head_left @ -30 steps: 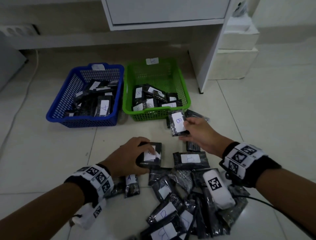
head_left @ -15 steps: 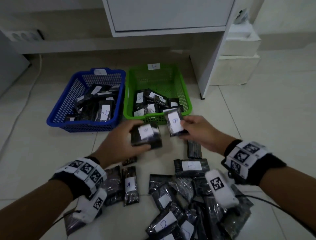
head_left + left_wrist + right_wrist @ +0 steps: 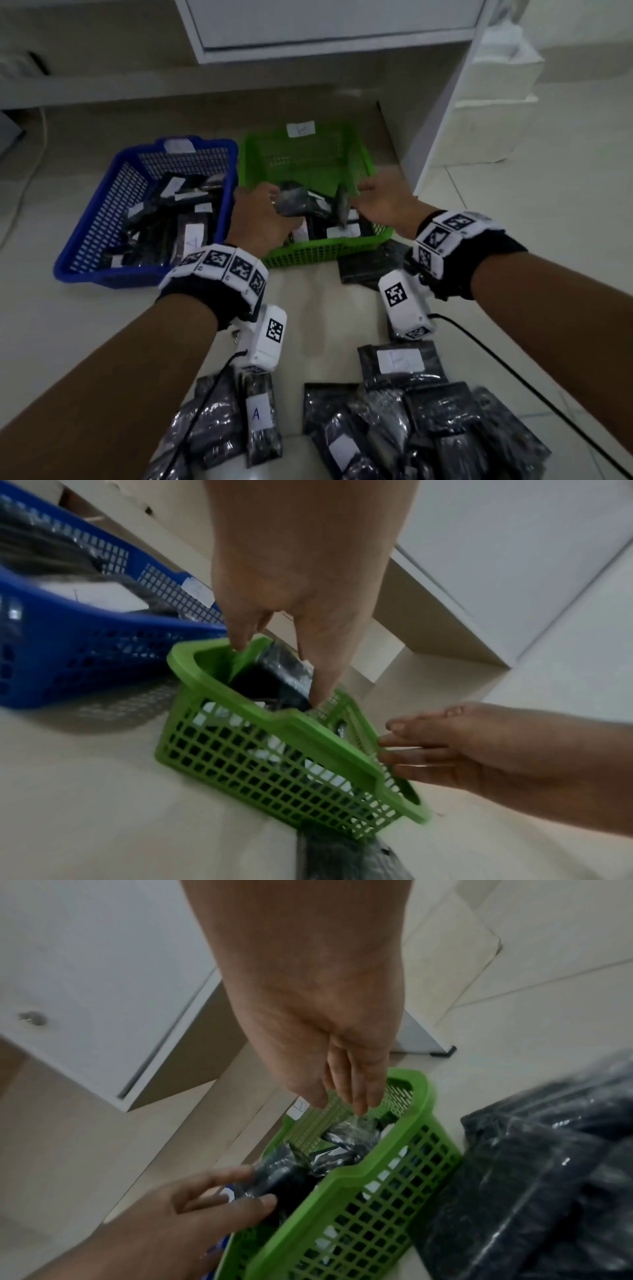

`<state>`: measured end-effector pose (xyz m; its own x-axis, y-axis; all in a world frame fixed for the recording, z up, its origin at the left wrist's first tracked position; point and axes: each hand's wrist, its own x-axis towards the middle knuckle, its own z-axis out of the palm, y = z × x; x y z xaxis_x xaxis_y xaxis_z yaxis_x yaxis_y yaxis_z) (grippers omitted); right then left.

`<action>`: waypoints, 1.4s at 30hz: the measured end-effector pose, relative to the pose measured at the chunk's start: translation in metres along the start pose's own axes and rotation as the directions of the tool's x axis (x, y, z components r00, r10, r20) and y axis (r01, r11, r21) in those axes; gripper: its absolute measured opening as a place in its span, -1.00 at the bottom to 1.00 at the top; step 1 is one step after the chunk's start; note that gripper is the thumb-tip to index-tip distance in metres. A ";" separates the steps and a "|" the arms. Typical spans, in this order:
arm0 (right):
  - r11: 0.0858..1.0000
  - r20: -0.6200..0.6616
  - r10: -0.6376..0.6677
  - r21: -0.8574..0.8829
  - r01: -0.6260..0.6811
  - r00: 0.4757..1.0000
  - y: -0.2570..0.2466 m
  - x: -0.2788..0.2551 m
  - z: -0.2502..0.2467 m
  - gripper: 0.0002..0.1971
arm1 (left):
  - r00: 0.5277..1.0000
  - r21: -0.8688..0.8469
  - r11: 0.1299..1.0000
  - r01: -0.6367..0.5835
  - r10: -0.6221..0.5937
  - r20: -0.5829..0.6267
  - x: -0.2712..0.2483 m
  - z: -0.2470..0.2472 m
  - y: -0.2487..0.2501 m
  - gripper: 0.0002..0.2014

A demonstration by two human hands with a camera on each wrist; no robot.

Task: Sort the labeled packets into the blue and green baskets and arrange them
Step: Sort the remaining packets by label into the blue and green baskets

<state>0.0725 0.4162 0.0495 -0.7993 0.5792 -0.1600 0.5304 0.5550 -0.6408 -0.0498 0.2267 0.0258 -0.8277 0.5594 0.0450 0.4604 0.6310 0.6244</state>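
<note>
Two black plastic packets are lowered into the green mesh basket (image 3: 318,251) at twelve o'clock: one gripped by the left hand (image 3: 260,219), one (image 3: 342,207) released by the open-fingered right hand (image 3: 383,202); labels are best laid upward.

A white cabinet (image 3: 335,27) fills the upper frame, white boxes (image 3: 493,113) stacked at upper right on a pale tiled floor (image 3: 548,219).

Far half of the green basket (image 3: 308,154) seems free; packets (image 3: 322,222) crowd its near half.

both arms reach toward 12 o'clock, left hand (image 3: 262,219) curled and gripping, right hand (image 3: 385,202) with fingers loosely straight
</note>
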 end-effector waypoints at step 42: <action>0.924 0.587 -0.301 -0.017 0.383 0.752 0.026 -0.179 0.029 -0.75 | 0.966 -0.495 0.830 0.258 -0.212 0.149 -0.167 -0.055 -0.011 -0.87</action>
<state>0.2215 0.3093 0.0399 -0.9262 -0.0820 -0.3680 0.1887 0.7443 -0.6406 0.0661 0.0967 0.0549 -0.8492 0.4868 -0.2046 0.0095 0.4015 0.9158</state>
